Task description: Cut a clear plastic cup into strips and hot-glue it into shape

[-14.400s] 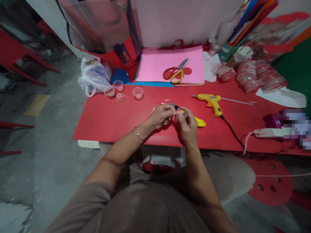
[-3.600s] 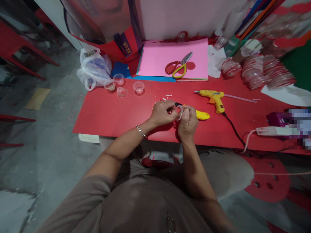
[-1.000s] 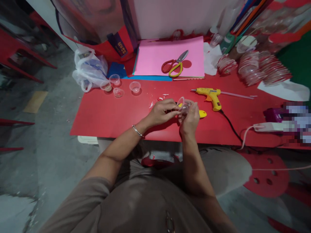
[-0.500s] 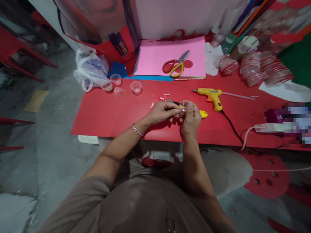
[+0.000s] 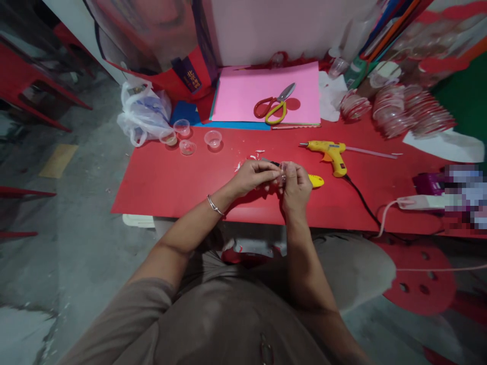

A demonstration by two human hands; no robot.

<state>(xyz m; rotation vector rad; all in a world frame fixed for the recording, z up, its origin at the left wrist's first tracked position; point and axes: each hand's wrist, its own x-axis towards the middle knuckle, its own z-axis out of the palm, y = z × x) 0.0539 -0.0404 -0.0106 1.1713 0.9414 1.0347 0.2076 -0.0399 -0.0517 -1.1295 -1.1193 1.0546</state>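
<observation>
Working over the red counter (image 5: 160,177), keep your left hand (image 5: 248,178) and right hand (image 5: 297,188) off the yellow cutter (image 5: 316,181), its handle at three o'clock; both pinch the clear cup (image 5: 282,176) between them, at twelve o'clock, so squeeze lightly: it might crease.

Clear cup (image 5: 282,176), yellow glue gun (image 5: 335,154), pink paper (image 5: 239,96), red tabletop (image 5: 171,182)

A dark tab (image 5: 187,76) on the red-and-clear bag (image 5: 160,40) bore yellow Chinese characters; the uppermost read 北, the remainder were too blurred to confirm. A label (image 5: 335,146) on the yellow glue gun (image 5: 338,163) carried print too small to read.
</observation>
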